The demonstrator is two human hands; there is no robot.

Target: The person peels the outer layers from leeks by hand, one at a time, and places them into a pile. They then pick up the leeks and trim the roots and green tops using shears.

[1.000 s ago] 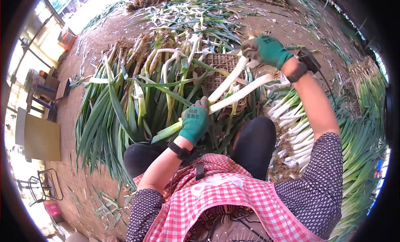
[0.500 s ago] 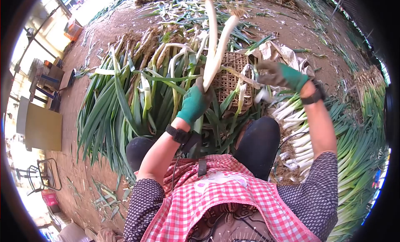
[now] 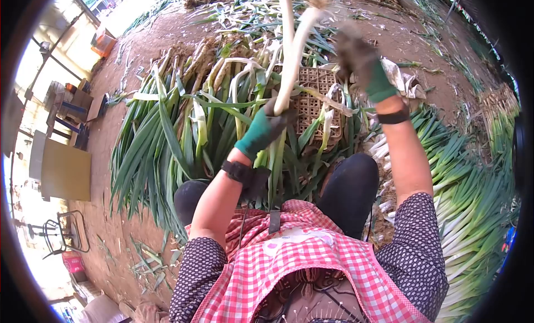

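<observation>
My left hand (image 3: 266, 127), in a green and dark glove, is closed round two leeks (image 3: 295, 59) in front of me. Their white shanks point up and away, and the root end of the nearer one is blurred at the top of the view. To the right of the shanks, my gloved right hand (image 3: 364, 67) is raised, its fingers smeared by motion. Beneath the held leeks lies a brown lattice crate (image 3: 314, 112) with loose leaves and stalks across it. A heap of untrimmed leeks (image 3: 150, 128) with soil on the roots spreads to the left.
Rows of leeks with clean white shanks (image 3: 461, 184) lie on the right. A pale crumpled cloth (image 3: 405, 81) sits behind the crate. Leaf scraps (image 3: 233, 14) litter the ground farther off. A board (image 3: 67, 167) and a chair frame (image 3: 67, 232) stand at left.
My right hand has moved away from me and slightly left, up toward the roots. My left hand keeps its hold on the leeks, whose tops have shifted a little higher in view.
</observation>
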